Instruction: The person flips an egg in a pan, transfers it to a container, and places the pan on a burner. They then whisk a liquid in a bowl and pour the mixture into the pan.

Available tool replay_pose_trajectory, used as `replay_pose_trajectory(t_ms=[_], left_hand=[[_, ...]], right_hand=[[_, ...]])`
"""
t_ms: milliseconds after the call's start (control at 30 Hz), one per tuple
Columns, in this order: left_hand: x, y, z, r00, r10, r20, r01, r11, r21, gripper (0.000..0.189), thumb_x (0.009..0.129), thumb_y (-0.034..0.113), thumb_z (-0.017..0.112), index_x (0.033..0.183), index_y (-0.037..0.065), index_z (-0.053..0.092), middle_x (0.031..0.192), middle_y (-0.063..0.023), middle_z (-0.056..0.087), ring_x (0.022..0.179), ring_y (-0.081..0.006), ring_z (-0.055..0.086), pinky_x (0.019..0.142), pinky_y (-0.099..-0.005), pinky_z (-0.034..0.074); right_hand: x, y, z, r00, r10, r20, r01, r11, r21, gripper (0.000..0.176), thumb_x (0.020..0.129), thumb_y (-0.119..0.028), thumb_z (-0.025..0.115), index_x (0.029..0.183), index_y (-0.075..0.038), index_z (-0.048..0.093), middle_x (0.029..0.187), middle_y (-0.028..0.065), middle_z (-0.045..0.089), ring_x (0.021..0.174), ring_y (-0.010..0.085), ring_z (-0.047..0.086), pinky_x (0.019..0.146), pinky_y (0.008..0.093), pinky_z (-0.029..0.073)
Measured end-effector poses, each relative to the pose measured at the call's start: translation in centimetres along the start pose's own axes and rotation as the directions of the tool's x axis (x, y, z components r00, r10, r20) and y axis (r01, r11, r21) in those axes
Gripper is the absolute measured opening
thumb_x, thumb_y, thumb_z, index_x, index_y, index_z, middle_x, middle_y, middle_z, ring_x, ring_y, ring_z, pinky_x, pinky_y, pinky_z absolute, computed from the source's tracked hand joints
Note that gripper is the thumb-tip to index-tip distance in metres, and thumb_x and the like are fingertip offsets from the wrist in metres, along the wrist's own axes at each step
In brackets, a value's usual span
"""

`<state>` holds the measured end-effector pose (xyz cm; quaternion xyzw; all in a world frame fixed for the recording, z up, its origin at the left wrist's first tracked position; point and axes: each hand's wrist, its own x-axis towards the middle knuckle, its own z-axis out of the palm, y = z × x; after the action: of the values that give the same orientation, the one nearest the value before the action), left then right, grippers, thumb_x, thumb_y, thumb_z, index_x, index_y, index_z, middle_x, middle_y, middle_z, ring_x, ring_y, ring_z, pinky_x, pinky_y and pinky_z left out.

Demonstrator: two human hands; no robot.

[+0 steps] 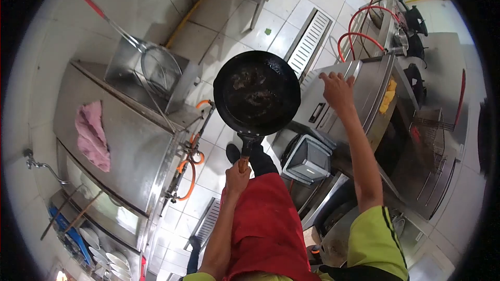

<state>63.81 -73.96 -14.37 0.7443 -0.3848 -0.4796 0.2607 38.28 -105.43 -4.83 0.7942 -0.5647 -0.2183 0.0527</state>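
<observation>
My left hand point(238, 179) is wrapped round the wooden grip of a black frying pan point(256, 93), held out in front of me over the tiled floor. Dull brownish marks show on the pan's inner surface, and its rim looks dark all round. My right hand point(338, 91) is stretched out to the right, fingers bent and apart with nothing in them. It overlaps the stainless steel cabinet front point(325, 99) in this view. A red apron point(265, 229) hangs below the pan's handle.
At left stands a steel counter point(127, 140) with a pink cloth point(92, 135) and a red-handled strainer point(160, 67). Orange gas hoses point(191, 177) run along its edge. A grey bin point(310, 158), yellow cloth point(388, 96) and wire fry basket point(429, 130) are at right.
</observation>
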Motion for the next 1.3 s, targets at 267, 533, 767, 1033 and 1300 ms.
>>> replay_pose_trajectory(t_ms=[267, 533, 767, 1033, 1300], left_hand=[[5.4, 8.9, -2.8, 0.998, -0.052, 0.046, 0.046, 0.991, 0.126, 0.025, 0.083, 0.024, 0.066, 0.093, 0.001, 0.063, 0.076, -0.0188, 0.066, 0.07, -0.0314, 0.065, 0.068, -0.0412, 0.051], [13.0, 21.2, -3.6, 0.992, -0.036, 0.124, 0.024, 0.995, 0.1, 0.021, 0.082, 0.02, 0.069, 0.087, 0.001, 0.063, 0.065, -0.0109, 0.059, 0.062, -0.0214, 0.058, 0.061, -0.0376, 0.047], [24.6, 30.5, -4.1, 0.958, 0.2, 0.204, -0.24, 0.951, 0.195, 0.022, 0.081, 0.021, 0.069, 0.081, 0.001, 0.06, 0.061, -0.0098, 0.055, 0.055, -0.0203, 0.052, 0.055, -0.0379, 0.044], [32.8, 46.6, -1.7, 0.928, 0.137, 0.348, -0.235, 0.937, 0.257, 0.023, 0.078, 0.019, 0.066, 0.08, -0.002, 0.058, 0.06, -0.0083, 0.05, 0.058, -0.016, 0.048, 0.057, -0.0364, 0.043], [40.3, 58.0, 7.3, 0.784, 0.237, 0.574, -0.453, 0.851, 0.267, 0.026, 0.077, 0.023, 0.066, 0.074, 0.0, 0.054, 0.056, -0.0082, 0.049, 0.053, -0.0157, 0.045, 0.052, -0.037, 0.039]], right_hand=[[-11.5, -3.0, -4.5, 0.979, 0.201, -0.017, -0.114, 0.621, 0.775, 0.033, 0.093, -0.014, 0.057, 0.126, -0.013, 0.055, 0.089, 0.0071, 0.066, 0.086, 0.0258, 0.063, 0.085, 0.0437, 0.032], [-9.6, -2.6, -6.5, 0.997, 0.066, 0.041, -0.071, 0.555, 0.829, 0.033, 0.092, -0.016, 0.056, 0.125, -0.016, 0.052, 0.097, 0.0086, 0.068, 0.092, 0.0271, 0.066, 0.082, 0.0489, 0.038], [0.3, 3.0, -7.1, 0.98, 0.174, 0.1, -0.178, 0.524, 0.833, 0.028, 0.093, -0.017, 0.056, 0.121, -0.015, 0.056, 0.099, 0.0087, 0.068, 0.093, 0.027, 0.064, 0.083, 0.0459, 0.037], [5.9, 8.7, -9.5, 0.875, 0.438, 0.207, -0.395, 0.398, 0.828, 0.023, 0.093, -0.017, 0.056, 0.115, -0.014, 0.061, 0.099, 0.0094, 0.069, 0.089, 0.0269, 0.066, 0.079, 0.043, 0.036], [10.9, 15.9, -7.6, 0.745, 0.586, 0.319, -0.502, 0.178, 0.847, 0.024, 0.092, -0.017, 0.057, 0.116, -0.015, 0.06, 0.095, 0.0071, 0.069, 0.081, 0.0243, 0.065, 0.079, 0.0405, 0.035]])
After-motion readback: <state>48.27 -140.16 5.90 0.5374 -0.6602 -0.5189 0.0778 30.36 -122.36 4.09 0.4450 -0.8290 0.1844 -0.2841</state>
